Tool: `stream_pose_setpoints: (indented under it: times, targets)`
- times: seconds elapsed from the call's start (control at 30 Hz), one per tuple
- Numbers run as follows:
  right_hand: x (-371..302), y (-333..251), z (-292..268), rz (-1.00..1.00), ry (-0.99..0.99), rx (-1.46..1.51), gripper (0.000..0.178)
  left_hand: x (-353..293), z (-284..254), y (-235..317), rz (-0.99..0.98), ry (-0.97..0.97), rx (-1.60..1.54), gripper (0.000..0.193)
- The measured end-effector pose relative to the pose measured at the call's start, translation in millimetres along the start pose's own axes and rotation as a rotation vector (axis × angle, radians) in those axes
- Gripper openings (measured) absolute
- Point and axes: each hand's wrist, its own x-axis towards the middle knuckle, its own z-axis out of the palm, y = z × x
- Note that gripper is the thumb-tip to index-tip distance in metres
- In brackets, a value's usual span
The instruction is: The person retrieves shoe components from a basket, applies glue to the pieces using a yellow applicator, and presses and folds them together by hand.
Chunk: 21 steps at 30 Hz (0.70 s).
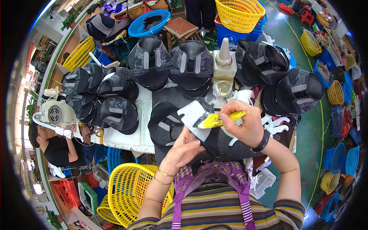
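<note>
My right hand [245, 124] grips a yellow-handled brush [216, 120], its dark bristles resting on a white-lined piece [190, 115] of a dark shoe upper. My left hand [184, 150] holds that piece from below, palm up, fingers under its edge. Both hands work just above a dark work board [170, 96] in front of me. A black band sits on my right wrist, gold bangles on my left.
Stacks of dark grey shoe uppers with light strips [150, 61] [295, 92] ring the table. A white glue pot with a cone [224, 57] stands behind. Yellow baskets [128, 191] [239, 13] and a blue one [147, 23] surround. Another person [57, 147] sits left.
</note>
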Motion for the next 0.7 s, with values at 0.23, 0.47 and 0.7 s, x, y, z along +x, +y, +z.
stream_pose_setpoints:
  times: [0.23,0.47,0.7]
  targets:
    - [-4,46,-18,0.47,0.001,0.444,0.01,-4,-50,-2,-0.161,0.278,-0.621,0.038]
    - [37,178,3,0.341,0.157,-0.221,0.031,-8,-56,-50,-0.058,0.367,-0.559,0.057]
    - [34,205,19,0.246,0.035,-0.513,0.037,-2,-71,-73,0.109,0.169,-0.339,0.093]
